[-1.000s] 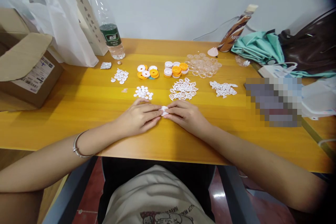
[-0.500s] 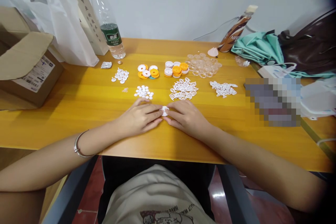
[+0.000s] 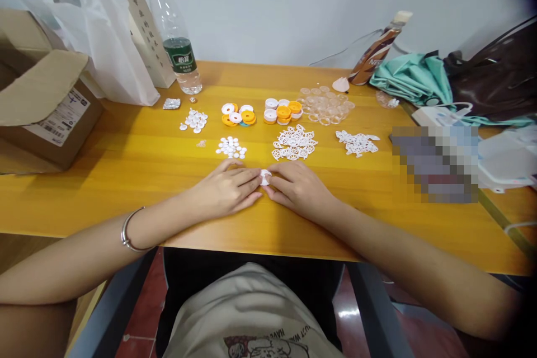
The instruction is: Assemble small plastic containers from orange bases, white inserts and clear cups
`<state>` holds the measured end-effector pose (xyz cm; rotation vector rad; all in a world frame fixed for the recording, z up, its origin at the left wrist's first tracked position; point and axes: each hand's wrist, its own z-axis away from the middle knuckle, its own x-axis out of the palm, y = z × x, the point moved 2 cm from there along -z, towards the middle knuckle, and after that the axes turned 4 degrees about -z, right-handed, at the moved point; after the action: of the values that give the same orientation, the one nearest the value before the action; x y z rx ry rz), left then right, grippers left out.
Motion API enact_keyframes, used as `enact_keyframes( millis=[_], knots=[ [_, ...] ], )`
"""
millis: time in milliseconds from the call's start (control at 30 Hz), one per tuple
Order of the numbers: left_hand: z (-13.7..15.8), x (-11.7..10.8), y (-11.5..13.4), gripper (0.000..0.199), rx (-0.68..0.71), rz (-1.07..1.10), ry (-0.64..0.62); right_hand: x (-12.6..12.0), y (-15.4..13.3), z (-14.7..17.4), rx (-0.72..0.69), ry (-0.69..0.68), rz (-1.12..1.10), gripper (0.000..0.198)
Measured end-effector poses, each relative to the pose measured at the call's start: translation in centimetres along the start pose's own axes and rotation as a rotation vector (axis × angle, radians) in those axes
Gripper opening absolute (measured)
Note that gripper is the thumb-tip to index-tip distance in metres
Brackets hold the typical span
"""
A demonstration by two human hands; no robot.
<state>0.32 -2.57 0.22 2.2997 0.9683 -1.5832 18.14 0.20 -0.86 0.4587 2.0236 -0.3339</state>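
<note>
Between my fingertips is a small round white plastic piece (image 3: 265, 177), partly covered by them. My left hand (image 3: 232, 187) grips it from the left and my right hand (image 3: 296, 184) from the right, both close above the table. Just beyond my left hand lies a pile of small white discs (image 3: 231, 147). White openwork plastic pieces (image 3: 295, 142) spread out beyond my right hand. Farther back are white and orange rings (image 3: 238, 114), stacked white and orange caps (image 3: 282, 111) and clear rings (image 3: 326, 105).
White pegged discs (image 3: 195, 121) and a foil piece (image 3: 172, 103) lie at the back left, by a water bottle (image 3: 183, 61). An open cardboard box (image 3: 62, 123) stands left. More white cut-out pieces (image 3: 357, 142), a drink bottle (image 3: 375, 56) and a green folded umbrella (image 3: 413, 78) are on the right.
Both hands stay on the white piece with almost the same grip. The whole view has shifted very slightly; the piles on the table are unchanged.
</note>
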Motion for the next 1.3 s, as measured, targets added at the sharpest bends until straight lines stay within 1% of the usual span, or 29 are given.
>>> enact_keyframes(
  millis=[167,367,600,733,833,1033,1133,1200,1300],
  knots=[
    [0.2,0.3,-0.2,0.028,-0.007,0.046,0.010,-0.1,0.6,0.1,0.038,0.049,-0.107,0.015],
    [0.3,0.5,-0.7,0.024,-0.024,0.121,0.049,-0.1,1.1,0.2,0.141,0.015,-0.208,0.019],
    [0.2,0.5,-1.1,0.020,-0.070,0.194,0.008,-0.3,1.3,-0.1,0.206,0.009,-0.350,0.022],
    [0.2,0.7,-1.2,0.019,-0.095,0.211,0.015,-0.3,1.4,-0.3,0.257,0.004,-0.430,0.021],
    [0.2,0.8,-1.3,0.019,-0.091,0.206,0.012,-0.2,1.3,-0.3,0.290,-0.014,-0.455,0.019],
    [0.2,0.7,-1.1,0.020,-0.095,0.187,-0.015,-0.1,0.9,-0.3,0.334,-0.002,-0.462,0.019],
    [0.1,0.4,-1.6,0.018,-0.103,0.216,0.012,-0.1,0.9,-0.3,0.332,0.014,-0.478,0.018],
    [0.1,0.1,-2.6,0.016,-0.177,0.217,0.051,0.0,1.0,-0.3,0.329,0.034,-0.476,0.019],
    [0.3,0.3,-4.9,0.017,-0.369,0.168,0.082,0.0,1.1,-0.4,0.325,0.040,-0.465,0.019]
  ],
)
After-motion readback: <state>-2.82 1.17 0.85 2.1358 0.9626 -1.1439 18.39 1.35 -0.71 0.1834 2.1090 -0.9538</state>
